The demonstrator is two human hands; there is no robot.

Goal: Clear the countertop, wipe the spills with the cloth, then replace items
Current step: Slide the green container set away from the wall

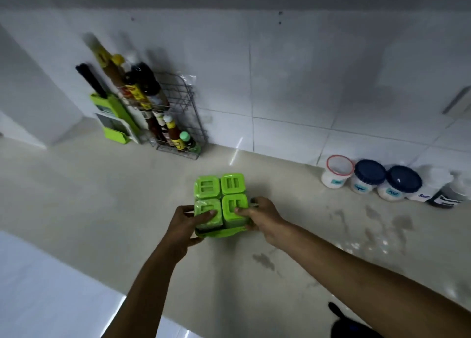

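Note:
A green spice set of several square lidded jars on a green tray stands in the middle of the beige countertop. My left hand grips its left side with the thumb on a near jar's lid. My right hand grips its right side, fingers on the other near lid. Wet spill marks spread over the counter to the right, and a smaller spill mark lies just in front of the set. No cloth is in view.
A wire rack of sauce bottles and a green slicer stand against the tiled wall at the back left. Several labelled tubs line the wall at the right. The counter's front edge runs diagonally at lower left.

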